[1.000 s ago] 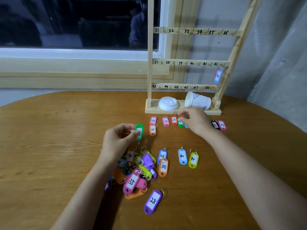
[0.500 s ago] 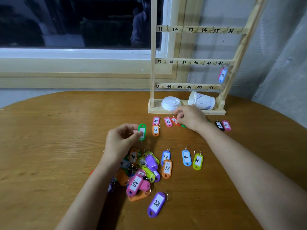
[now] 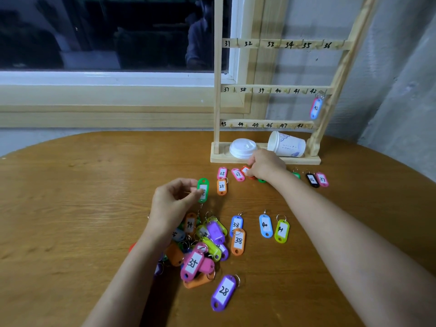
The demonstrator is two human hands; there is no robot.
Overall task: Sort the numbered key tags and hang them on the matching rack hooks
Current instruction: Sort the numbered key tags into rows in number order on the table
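Note:
My left hand (image 3: 173,200) pinches a green key tag (image 3: 203,190) upright above the table. My right hand (image 3: 266,165) reaches to a row of tags in front of the rack and its fingertips touch a red tag (image 3: 246,171); whether they grip it is hidden. A heap of coloured tags (image 3: 203,241) lies below my left hand. Single tags lie apart: purple 28 (image 3: 223,292), orange 38 (image 3: 238,241), blue 40 (image 3: 266,225). The wooden rack (image 3: 271,89) carries numbered hooks, and a tag 42 (image 3: 316,108) hangs on its hook.
A white cup lid (image 3: 243,147) and a paper cup (image 3: 286,143) on its side lie on the rack's base. Black tag 36 (image 3: 312,180) and pink tag 37 (image 3: 322,179) lie right of my right arm. The round wooden table (image 3: 82,208) meets a window wall.
My right hand has slid left along the row of tags, from the green and blue ones to the red one. My left hand keeps holding the green tag in place.

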